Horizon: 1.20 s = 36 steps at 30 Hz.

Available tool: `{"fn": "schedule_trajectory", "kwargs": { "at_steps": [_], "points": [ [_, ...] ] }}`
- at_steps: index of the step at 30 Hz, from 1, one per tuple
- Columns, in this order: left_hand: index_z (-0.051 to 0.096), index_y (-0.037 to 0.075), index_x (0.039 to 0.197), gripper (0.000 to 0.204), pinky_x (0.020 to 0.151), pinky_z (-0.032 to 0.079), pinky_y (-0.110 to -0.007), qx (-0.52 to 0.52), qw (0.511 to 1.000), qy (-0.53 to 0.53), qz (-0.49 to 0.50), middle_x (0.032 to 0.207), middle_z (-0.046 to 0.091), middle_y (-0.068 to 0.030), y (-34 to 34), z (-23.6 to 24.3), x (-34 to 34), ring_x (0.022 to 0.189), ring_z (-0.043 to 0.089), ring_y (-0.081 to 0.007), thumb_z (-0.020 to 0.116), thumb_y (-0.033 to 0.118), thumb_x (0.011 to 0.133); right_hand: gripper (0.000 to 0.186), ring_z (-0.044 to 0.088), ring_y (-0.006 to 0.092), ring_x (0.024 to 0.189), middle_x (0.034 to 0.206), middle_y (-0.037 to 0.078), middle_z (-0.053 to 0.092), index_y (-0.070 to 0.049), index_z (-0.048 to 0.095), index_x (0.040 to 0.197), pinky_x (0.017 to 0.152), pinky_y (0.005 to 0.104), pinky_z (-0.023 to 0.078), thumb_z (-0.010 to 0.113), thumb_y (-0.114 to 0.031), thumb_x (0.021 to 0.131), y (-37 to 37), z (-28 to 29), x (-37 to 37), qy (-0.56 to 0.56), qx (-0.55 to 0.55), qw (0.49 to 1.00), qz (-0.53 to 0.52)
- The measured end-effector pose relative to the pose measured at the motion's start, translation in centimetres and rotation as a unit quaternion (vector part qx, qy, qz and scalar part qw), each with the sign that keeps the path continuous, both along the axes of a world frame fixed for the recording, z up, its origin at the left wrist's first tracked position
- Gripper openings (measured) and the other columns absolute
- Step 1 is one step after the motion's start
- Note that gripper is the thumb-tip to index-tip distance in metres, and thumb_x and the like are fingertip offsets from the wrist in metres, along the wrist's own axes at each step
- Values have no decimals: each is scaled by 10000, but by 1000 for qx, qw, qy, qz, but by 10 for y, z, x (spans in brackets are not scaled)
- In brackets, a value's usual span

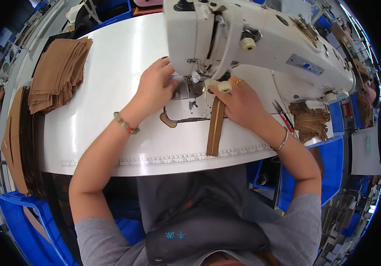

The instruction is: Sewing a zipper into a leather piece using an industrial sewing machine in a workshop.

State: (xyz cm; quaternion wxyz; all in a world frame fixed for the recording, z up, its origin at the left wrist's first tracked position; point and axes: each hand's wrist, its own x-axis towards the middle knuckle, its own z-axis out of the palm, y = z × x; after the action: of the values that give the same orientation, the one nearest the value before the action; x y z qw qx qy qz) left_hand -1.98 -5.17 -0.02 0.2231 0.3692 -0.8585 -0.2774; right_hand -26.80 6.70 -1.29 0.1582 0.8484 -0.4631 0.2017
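A white sewing machine [190, 40] stands over the metal needle plate [195, 90]. My left hand [154, 86] rests on the table left of the presser foot, fingers apart and holding nothing visible; the machine head covers some fingertips. To the right of the needle, my right hand [242, 104] pinches the upper end of a brown zipper strip [216, 128]. That strip hangs toward me, flat on the white table, its lower end at the printed ruler. The fingertips by the needle are partly hidden by the machine.
Brown fabric pieces [57, 73] are stacked at the far left, beside larger folded brown panels [17, 142]. Red-handled scissors [284, 116] and a bundle of brown zippers [310, 122] lie on the right. Blue bins [332, 173] flank the table [97, 146].
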Motion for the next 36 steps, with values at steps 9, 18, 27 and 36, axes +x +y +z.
{"fn": "schedule_trajectory", "kwargs": {
  "at_steps": [9,18,27,36],
  "points": [
    [811,118,1111,294,1113,426,-565,-201,976,-69,-40,1424,658,-78,27,-12,32,1321,576,-352,670,18,873,490,683,257,894,902,38,662,-120,718,1274,853,428,537,760,-136,785,-12,0,27,5,69,998,-9],
    [746,48,1037,312,1077,410,-529,-125,991,20,53,1308,663,-138,26,-13,16,1258,570,-358,814,302,868,243,590,181,744,767,-4,557,-79,696,995,774,349,478,716,-177,773,11,7,42,-8,8,984,178],
    [741,49,895,226,1096,352,-662,-40,995,-70,52,1341,641,-118,17,-15,-11,1313,525,-349,805,264,879,142,599,169,762,766,-12,556,-110,674,898,810,333,478,738,-196,805,10,2,37,-25,-27,989,144],
    [735,149,1211,285,1155,293,-732,-199,967,-119,104,1459,590,-95,28,-3,15,1434,483,-349,706,146,928,158,613,184,791,822,11,582,-69,680,928,874,348,513,748,-153,813,11,3,41,-57,-9,984,172]
  ]
}}
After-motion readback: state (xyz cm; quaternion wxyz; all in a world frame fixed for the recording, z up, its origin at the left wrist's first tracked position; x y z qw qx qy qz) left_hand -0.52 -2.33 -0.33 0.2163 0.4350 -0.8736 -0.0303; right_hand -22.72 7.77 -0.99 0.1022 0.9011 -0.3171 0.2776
